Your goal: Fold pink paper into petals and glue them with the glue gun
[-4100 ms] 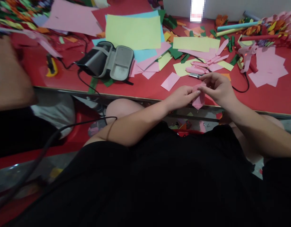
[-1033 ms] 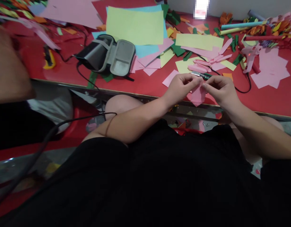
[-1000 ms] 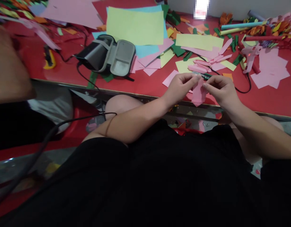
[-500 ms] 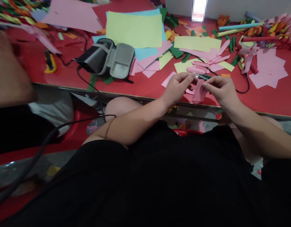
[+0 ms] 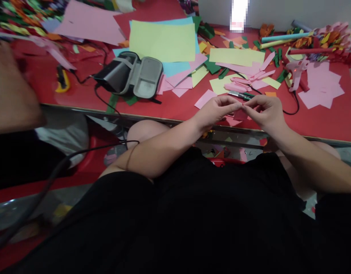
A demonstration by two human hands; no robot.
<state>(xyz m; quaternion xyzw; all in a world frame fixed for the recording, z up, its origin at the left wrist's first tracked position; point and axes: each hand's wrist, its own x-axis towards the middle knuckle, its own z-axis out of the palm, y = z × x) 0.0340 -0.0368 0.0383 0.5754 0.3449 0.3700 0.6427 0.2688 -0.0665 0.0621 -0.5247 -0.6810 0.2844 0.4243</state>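
Observation:
My left hand [image 5: 216, 111] and my right hand [image 5: 265, 110] meet over the near edge of the red table [image 5: 78, 91], fingertips pinched together on a small folded pink paper piece [image 5: 240, 114]. The piece looks dark and mostly hidden between the fingers. Just beyond the hands lie a pile of folded pink strips [image 5: 243, 82] and a small pink square [image 5: 205, 99].
An open grey zip case [image 5: 135, 74] with a black cable lies left of centre. Large yellow-green [image 5: 162, 40], pink and blue sheets cover the far table. A pink glue gun [image 5: 295, 70] sits at right, a yellow cutter [image 5: 62, 78] at left. Another person's arm [image 5: 12, 91] fills the left edge.
The pink piece hung down flat between my hands; now it is folded smaller and pinched tight between both sets of fingertips, which have closed together.

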